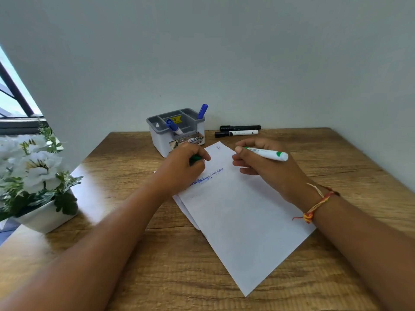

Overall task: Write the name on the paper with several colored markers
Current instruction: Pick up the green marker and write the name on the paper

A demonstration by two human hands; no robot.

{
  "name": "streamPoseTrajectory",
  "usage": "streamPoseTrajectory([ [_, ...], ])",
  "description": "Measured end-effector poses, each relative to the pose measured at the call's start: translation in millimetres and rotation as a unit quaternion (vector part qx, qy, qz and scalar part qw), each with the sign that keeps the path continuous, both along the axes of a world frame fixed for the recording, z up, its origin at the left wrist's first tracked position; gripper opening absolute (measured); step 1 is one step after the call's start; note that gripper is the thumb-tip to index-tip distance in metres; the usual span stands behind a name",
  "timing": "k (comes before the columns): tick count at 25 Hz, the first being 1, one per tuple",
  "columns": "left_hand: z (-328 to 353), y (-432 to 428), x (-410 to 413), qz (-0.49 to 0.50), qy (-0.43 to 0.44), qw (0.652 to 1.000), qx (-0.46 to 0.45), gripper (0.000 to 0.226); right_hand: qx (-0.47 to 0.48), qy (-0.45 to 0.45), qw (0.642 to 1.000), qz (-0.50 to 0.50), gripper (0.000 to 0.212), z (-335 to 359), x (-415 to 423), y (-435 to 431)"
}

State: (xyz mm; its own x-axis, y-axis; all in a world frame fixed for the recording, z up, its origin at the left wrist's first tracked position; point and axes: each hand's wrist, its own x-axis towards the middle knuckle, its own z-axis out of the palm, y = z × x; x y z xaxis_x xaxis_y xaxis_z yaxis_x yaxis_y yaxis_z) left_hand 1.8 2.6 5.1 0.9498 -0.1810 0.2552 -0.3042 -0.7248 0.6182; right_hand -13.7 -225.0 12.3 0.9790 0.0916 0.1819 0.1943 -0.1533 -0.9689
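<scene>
A white sheet of paper (242, 221) lies at an angle on the wooden table (336, 158), with blue writing (207, 177) near its top left. My right hand (267, 169) holds a white marker with green ends (267, 153) above the paper's top edge, its tip end hidden in my fingers. My left hand (184, 169) rests on the paper's left edge, closed on a dark green cap (195, 158). Part of the writing is hidden under the left hand.
A grey pen caddy (157, 129) at the back holds two blue markers (202, 111) (173, 126). Two black markers (238, 130) lie by the wall. A white pot of white flowers (38, 176) stands at the table's left edge.
</scene>
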Motion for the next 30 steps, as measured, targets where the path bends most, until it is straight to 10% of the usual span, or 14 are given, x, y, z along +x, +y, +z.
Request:
streamPoseTrajectory([
  [7,-1.7,-7.1,-1.9,-0.081,0.039,0.981,0.170,0.050,-0.195,-0.032,0.980,0.029,0.026,-13.1,12.4,6.4],
  [17,-5.8,-4.5,5.9,-0.096,0.053,0.979,0.171,0.054,-0.070,0.052,0.995,-0.049,0.010,-19.6,20.9,14.9],
  [30,-7.8,-4.4,8.2,-0.118,0.066,0.980,0.146,0.044,-0.136,0.061,0.985,-0.086,0.019,-21.0,18.2,16.4],
])
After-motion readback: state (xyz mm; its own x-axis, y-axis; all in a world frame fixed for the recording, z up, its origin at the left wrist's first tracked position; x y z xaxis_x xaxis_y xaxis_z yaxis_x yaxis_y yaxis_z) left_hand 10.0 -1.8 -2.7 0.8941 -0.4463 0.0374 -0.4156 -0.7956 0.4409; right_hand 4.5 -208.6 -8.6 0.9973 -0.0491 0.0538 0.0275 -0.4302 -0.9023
